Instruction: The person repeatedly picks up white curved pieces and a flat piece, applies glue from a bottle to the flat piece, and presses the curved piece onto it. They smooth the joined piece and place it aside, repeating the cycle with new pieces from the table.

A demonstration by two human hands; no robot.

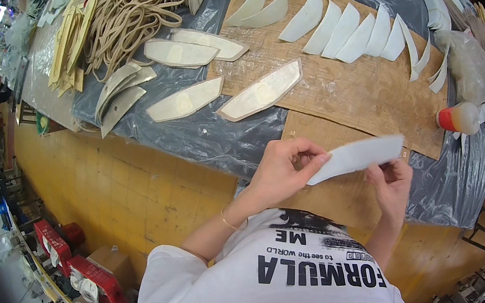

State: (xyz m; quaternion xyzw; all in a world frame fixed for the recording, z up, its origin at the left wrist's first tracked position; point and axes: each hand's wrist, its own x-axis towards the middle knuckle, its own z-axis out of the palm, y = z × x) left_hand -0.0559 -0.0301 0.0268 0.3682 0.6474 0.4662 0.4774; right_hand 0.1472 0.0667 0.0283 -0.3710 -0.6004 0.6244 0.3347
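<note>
A curved white strip (357,157) is stretched between my two hands, just above the near edge of the brown board (366,94). My left hand (288,168) pinches its left end between thumb and fingers. At the lower right edge of the strip, the fingers of my right hand (391,175) are closed on it. Beyond, a row of similar white curved pieces (342,28) lies fanned across the board. To the left, flat pale panels with brown edges (261,90) rest partly on the board and partly on the dark plastic sheet.
A red and white cup-like container (459,118) stands at the board's right, near a clear plastic bag (473,67). Tangled beige cords (130,20), yellowish strips (70,45) and curved grey pieces (122,94) pile up at the far left. Red crates (95,282) stand on the floor at left.
</note>
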